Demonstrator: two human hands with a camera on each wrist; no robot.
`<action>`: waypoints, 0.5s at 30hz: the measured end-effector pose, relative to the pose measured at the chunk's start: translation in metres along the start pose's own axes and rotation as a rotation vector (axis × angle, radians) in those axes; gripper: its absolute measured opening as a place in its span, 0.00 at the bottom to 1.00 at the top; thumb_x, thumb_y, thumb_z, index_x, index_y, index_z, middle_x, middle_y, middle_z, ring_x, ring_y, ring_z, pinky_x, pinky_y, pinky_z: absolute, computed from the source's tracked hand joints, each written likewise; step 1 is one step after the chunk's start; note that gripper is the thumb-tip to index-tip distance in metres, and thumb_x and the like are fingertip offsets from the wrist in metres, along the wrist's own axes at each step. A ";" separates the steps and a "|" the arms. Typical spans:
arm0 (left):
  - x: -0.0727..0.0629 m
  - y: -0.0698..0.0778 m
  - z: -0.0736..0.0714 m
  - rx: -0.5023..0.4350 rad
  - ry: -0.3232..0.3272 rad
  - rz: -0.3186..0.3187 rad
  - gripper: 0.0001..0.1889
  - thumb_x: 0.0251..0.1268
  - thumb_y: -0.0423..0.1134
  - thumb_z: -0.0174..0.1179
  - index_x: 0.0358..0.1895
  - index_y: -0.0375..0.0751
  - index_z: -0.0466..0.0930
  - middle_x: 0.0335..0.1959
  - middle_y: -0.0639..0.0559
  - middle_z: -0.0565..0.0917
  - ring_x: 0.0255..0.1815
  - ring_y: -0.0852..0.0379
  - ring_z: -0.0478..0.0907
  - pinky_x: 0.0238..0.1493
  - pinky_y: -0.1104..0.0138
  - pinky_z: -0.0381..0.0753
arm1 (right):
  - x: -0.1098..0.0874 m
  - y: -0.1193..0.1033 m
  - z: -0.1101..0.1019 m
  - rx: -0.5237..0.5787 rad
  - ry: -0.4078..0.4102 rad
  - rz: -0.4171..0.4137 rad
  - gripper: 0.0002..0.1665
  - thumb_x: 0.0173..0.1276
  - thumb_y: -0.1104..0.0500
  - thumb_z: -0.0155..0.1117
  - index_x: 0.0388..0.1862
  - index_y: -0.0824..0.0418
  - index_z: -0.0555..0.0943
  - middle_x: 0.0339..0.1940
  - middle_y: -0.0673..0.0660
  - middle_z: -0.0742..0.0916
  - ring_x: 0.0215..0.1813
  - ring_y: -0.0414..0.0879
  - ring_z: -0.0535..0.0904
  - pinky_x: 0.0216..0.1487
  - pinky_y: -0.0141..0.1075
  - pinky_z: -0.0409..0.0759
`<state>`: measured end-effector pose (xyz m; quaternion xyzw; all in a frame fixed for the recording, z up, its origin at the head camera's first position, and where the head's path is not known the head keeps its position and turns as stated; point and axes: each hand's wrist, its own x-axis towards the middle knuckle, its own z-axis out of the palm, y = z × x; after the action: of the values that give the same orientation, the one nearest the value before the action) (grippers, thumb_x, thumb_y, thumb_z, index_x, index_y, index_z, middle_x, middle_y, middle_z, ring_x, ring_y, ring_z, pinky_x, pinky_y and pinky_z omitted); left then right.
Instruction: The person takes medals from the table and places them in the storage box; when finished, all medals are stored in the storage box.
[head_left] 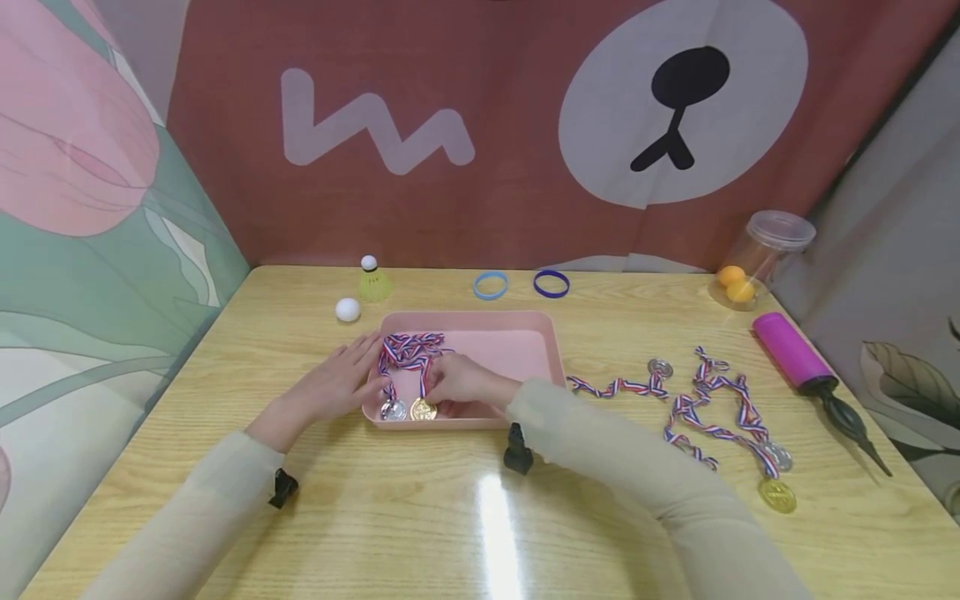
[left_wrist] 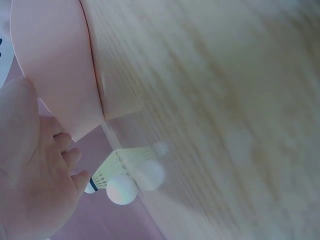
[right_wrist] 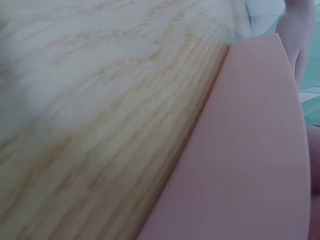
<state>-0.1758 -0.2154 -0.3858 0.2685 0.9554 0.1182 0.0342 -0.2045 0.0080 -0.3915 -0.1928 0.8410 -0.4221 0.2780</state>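
Observation:
A pink tray (head_left: pixel 502 321) lies on the table with a silver medal (head_left: pixel 393 410) and a gold medal (head_left: pixel 423 409) side by side near its front left. Their red, white and blue ribbons (head_left: pixel 405 354) are bunched behind them. My right hand (head_left: pixel 461 379) reaches into the tray and pinches the gold medal at its ribbon end; its fingertips are partly hidden. With fingers fairly straight, my left hand (head_left: pixel 330 387) rests at the tray's left rim, beside the silver medal. In the left wrist view, the left hand (left_wrist: pixel 40 170) lies against the tray's outer wall (left_wrist: pixel 60 65).
More ribboned medals lie at right: a silver one (head_left: pixel 660 368), another silver one (head_left: pixel 778 455) and a gold one (head_left: pixel 777 495). Behind are a white ball (head_left: pixel 347 310), a shuttlecock (head_left: pixel 374 285), two wristbands (head_left: pixel 551 295), a jar (head_left: pixel 772 242) with orange balls and a pink pump (head_left: pixel 792 350).

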 end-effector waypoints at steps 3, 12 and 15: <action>0.000 -0.001 0.001 0.000 0.006 0.005 0.36 0.71 0.51 0.43 0.70 0.27 0.44 0.71 0.34 0.46 0.70 0.37 0.44 0.67 0.46 0.46 | 0.001 -0.001 -0.001 -0.030 0.007 0.006 0.08 0.55 0.70 0.67 0.23 0.66 0.75 0.17 0.56 0.81 0.15 0.42 0.76 0.18 0.33 0.80; 0.000 -0.001 0.001 -0.004 0.007 0.009 0.37 0.71 0.51 0.44 0.70 0.26 0.44 0.71 0.35 0.46 0.70 0.36 0.44 0.67 0.46 0.46 | -0.004 -0.004 -0.012 -0.038 -0.037 -0.001 0.04 0.54 0.69 0.67 0.24 0.66 0.79 0.20 0.57 0.82 0.19 0.44 0.78 0.23 0.34 0.81; 0.001 -0.001 0.001 0.001 0.007 0.008 0.37 0.71 0.51 0.44 0.70 0.27 0.44 0.71 0.35 0.46 0.70 0.37 0.44 0.67 0.47 0.46 | -0.010 -0.007 -0.022 -0.041 -0.056 -0.042 0.01 0.56 0.69 0.65 0.28 0.68 0.81 0.21 0.57 0.83 0.21 0.44 0.78 0.25 0.34 0.81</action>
<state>-0.1767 -0.2159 -0.3875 0.2718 0.9545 0.1189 0.0302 -0.2105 0.0228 -0.3721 -0.2277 0.8371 -0.4051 0.2887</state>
